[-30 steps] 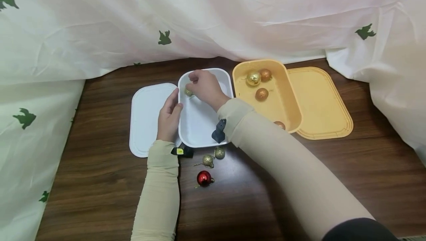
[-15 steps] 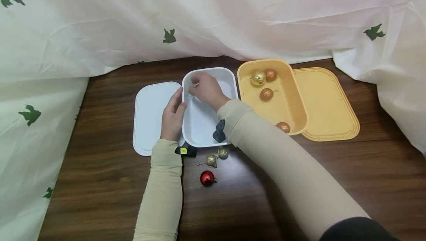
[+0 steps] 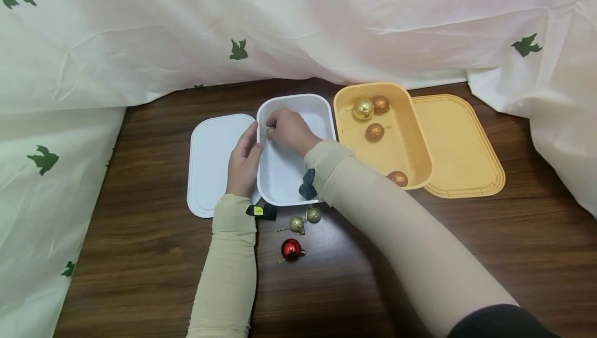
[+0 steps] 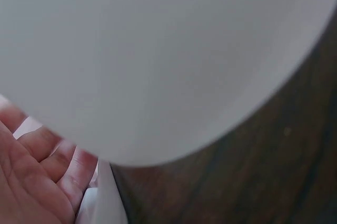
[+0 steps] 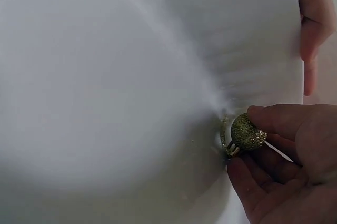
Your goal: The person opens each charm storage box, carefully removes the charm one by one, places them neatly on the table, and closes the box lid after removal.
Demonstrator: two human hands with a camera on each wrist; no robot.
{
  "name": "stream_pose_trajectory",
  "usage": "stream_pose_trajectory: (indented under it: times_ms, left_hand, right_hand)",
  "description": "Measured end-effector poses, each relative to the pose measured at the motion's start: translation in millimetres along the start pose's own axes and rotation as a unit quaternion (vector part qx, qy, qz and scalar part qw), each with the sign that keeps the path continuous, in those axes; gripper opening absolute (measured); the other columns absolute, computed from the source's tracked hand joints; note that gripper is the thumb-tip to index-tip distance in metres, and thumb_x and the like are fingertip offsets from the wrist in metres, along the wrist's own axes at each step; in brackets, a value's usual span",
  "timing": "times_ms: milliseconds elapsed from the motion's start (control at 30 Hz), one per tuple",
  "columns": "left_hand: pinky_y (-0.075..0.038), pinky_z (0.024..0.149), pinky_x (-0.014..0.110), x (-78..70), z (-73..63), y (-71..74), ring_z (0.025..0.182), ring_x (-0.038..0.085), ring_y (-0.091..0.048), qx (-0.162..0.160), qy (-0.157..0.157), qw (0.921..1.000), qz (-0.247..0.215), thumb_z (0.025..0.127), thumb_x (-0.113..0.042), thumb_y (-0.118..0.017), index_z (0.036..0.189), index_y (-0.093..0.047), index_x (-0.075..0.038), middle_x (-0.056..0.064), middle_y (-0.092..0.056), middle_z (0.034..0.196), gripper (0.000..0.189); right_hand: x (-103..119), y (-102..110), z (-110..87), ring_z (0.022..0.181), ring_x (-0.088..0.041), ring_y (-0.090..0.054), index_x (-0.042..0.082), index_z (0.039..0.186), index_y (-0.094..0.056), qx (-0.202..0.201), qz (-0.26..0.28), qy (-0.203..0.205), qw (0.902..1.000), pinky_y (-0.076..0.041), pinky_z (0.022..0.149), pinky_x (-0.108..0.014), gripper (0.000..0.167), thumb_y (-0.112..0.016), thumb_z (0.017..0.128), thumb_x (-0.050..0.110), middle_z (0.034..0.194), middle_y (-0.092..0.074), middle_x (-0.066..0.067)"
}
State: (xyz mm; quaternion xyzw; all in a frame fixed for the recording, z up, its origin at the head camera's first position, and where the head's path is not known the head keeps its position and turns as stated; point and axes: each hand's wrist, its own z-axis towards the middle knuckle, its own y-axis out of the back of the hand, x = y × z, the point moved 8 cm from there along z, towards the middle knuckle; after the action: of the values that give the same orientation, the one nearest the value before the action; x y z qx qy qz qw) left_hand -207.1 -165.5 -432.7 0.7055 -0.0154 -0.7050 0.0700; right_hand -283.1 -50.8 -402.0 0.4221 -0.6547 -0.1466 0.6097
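My right hand (image 3: pixel 293 129) reaches into the white plastic box (image 3: pixel 284 172) at its far left corner. Its thumb and fingertips pinch a small gold glitter bauble (image 5: pixel 245 132) close to the box's inner wall, as the right wrist view shows. My left hand (image 3: pixel 242 166) rests along the outside of the box's left wall, fingers fairly straight and thumb near the rim. In the left wrist view its palm and fingers (image 4: pixel 42 155) lie partly behind the box. Two more gold glitter baubles (image 3: pixel 296 224) and a shiny red bauble (image 3: pixel 291 250) lie on the table before the box.
Right of the white box stands a yellow box (image 3: pixel 392 154) holding a shiny gold bauble (image 3: pixel 363 109) and several orange glitter ones (image 3: pixel 374 132). A white lid (image 3: pixel 210 167) lies at left, a yellow lid (image 3: pixel 459 146) at right. A bird-patterned cloth (image 3: pixel 298 22) hangs behind.
My right hand has turned slightly and moved a little nearer within the white box's far left corner, the gold bauble still pinched. The head view has shifted slightly; my left hand stays on the wall.
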Motion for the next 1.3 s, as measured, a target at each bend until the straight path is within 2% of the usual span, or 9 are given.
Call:
stream_pose_trajectory:
  times_ms: [100, 267, 433, 567, 800, 1100, 1300]
  left_hand:
    - [-0.049, 0.106, 0.037, -0.1, 0.9, 0.2, 0.133, 0.018, -0.052, -0.002, -0.01, 0.9999, 0.007, 0.102, -0.016, -0.049, 0.151, -0.047, -0.025, 0.003, -0.051, 0.15, 0.05]
    - [-0.048, 0.106, 0.036, -1.3, 0.7, 1.2, 0.133, 0.018, -0.052, -0.007, -0.016, 0.9997, 0.016, 0.101, -0.017, -0.048, 0.151, -0.047, -0.025, 0.003, -0.051, 0.15, 0.05]
    - [-0.048, 0.106, 0.036, -1.7, -0.3, 1.9, 0.133, 0.017, -0.052, -0.008, -0.014, 0.9998, 0.015, 0.101, -0.018, -0.049, 0.151, -0.047, -0.025, 0.003, -0.051, 0.15, 0.05]
    - [-0.049, 0.105, 0.034, 0.0, -1.5, 3.3, 0.133, 0.016, -0.052, -0.007, -0.007, 0.9997, 0.022, 0.102, -0.019, -0.048, 0.151, -0.046, -0.026, 0.002, -0.051, 0.15, 0.05]
    - [-0.049, 0.105, 0.035, -0.7, -3.2, 2.2, 0.133, 0.017, -0.052, -0.002, -0.003, 0.9997, 0.026, 0.103, -0.019, -0.048, 0.152, -0.045, -0.027, 0.001, -0.051, 0.15, 0.049]
    - [-0.048, 0.106, 0.035, -0.8, -2.6, 1.4, 0.135, 0.016, -0.05, -0.003, -0.004, 0.9996, 0.027, 0.103, -0.019, -0.048, 0.151, -0.046, -0.027, 0.0, -0.05, 0.151, 0.049]
    - [-0.048, 0.106, 0.034, 0.4, -1.7, -0.4, 0.137, 0.016, -0.048, 0.005, 0.011, 0.9998, 0.017, 0.104, -0.017, -0.048, 0.153, -0.043, -0.025, 0.0, -0.047, 0.153, 0.05]
  right_hand:
    - [0, 3, -1.3, 0.099, -0.019, -0.061, 0.007, 0.123, -0.07, 0.003, -0.007, -0.004, 1.0, -0.053, 0.092, -0.031, 0.03, -0.069, 0.094, 0.012, 0.117, -0.069, -0.007]
    - [0, 9, -4.9, 0.095, -0.019, -0.063, 0.007, 0.123, -0.069, 0.006, 0.011, -0.016, 0.9998, -0.055, 0.085, -0.03, 0.03, -0.069, 0.094, 0.013, 0.116, -0.069, -0.007]
    - [3, 14, -8.5, 0.096, -0.017, -0.062, 0.008, 0.125, -0.068, 0.011, 0.007, -0.017, 0.9998, -0.054, 0.089, -0.028, 0.032, -0.069, 0.095, 0.016, 0.119, -0.068, -0.006]
    - [10, 17, -14.2, 0.099, -0.017, -0.062, 0.008, 0.125, -0.069, 0.021, 0.007, -0.001, 0.9997, -0.053, 0.09, -0.028, 0.032, -0.07, 0.094, 0.016, 0.12, -0.068, -0.005]
    - [19, 18, -30.3, 0.096, -0.017, -0.062, 0.008, 0.124, -0.069, 0.046, 0.008, 0.025, 0.9986, -0.054, 0.085, -0.028, 0.03, -0.07, 0.095, 0.016, 0.118, -0.069, -0.006]
    - [24, 34, -48.8, 0.1, -0.015, -0.062, 0.009, 0.123, -0.07, 0.034, 0.003, 0.065, 0.9973, -0.053, 0.088, -0.029, 0.031, -0.07, 0.095, 0.021, 0.116, -0.07, -0.003]
    - [19, 46, -62.3, 0.102, -0.015, -0.062, 0.008, 0.122, -0.071, 0.019, 0.032, 0.077, 0.9964, -0.051, 0.092, -0.03, 0.032, -0.071, 0.094, 0.023, 0.111, -0.071, -0.003]
